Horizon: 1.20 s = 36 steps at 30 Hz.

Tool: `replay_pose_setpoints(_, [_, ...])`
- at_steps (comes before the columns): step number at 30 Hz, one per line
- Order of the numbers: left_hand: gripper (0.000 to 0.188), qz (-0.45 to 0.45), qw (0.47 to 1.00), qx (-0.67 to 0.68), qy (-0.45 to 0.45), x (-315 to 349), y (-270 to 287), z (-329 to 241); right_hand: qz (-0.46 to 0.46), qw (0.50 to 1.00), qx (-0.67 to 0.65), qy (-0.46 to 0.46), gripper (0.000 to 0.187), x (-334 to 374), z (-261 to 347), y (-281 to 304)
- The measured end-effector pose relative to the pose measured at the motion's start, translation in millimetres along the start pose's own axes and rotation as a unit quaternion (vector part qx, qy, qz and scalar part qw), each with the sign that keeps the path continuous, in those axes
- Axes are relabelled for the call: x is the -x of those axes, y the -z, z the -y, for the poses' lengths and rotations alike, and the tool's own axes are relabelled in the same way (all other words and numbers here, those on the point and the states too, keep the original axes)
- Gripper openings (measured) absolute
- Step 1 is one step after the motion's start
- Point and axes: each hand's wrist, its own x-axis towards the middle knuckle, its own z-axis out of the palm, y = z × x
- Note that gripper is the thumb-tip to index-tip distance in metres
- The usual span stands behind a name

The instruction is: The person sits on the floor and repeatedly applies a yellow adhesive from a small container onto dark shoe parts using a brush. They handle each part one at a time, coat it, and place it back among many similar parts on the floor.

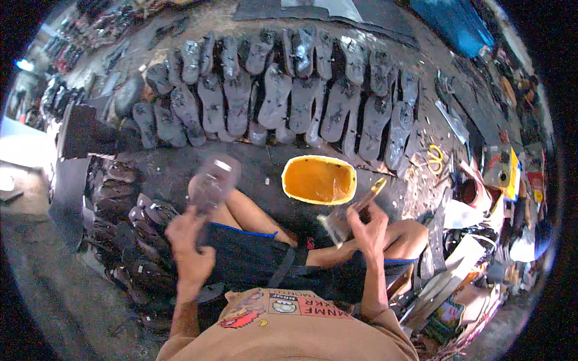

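Observation:
My left hand (189,243) is closed around the lower end of a dark shoe sole (215,183), which is tilted upward and smeared by motion. In my right hand (370,227) I grip a flat brush-like tool (338,225); its wide, pale-edged end points down to the left and a yellow tip sticks up past my fingers. Just left of that tip stands a yellow-rimmed tub (319,179) holding amber, glue-like stuff. Beyond it, several dark soles (274,99) lie in rows across the ground.
Stacked dark footwear (144,240) crowds my left side. Yellow-handled scissors (434,157) lie to the right, near scraps and a box (498,167). A blue bundle (454,27) is at the far right. My folded legs frame the near side of the tub.

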Motion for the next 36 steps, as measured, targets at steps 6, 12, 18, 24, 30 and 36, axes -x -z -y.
replay_pose_setpoints(6, [0.068,0.03,0.995,-0.084,-0.046,11.6,-36.6,29.4,-0.188,0.889,-0.417,-0.032,0.037,-29.1,-27.9,37.2])
replay_pose_setpoints(12, [0.043,0.102,0.686,0.678,0.243,-18.2,-64.1,-17.4,-0.124,0.879,-0.458,-0.041,0.035,-46.7,29.1,34.8])
replay_pose_setpoints(18, [0.048,0.141,0.591,0.768,0.199,-17.5,-63.3,-91.0,-0.139,0.893,-0.384,0.192,0.027,-13.6,150.8,-27.7])
replay_pose_setpoints(24, [0.063,0.19,0.549,0.805,0.119,-5.3,-66.7,-113.0,-0.209,0.873,-0.407,0.168,0.034,-39.8,170.7,-34.8])
replay_pose_setpoints(30, [0.059,0.189,0.61,0.754,0.155,-9.2,-77.9,-103.3,-0.204,0.921,-0.185,0.275,0.034,-3.2,150.8,-41.2])
replay_pose_setpoints(36, [0.057,0.16,0.532,0.826,0.094,-32.0,-62.3,-99.1,-0.239,0.89,-0.341,0.184,0.023,-5.7,168.9,-16.7])
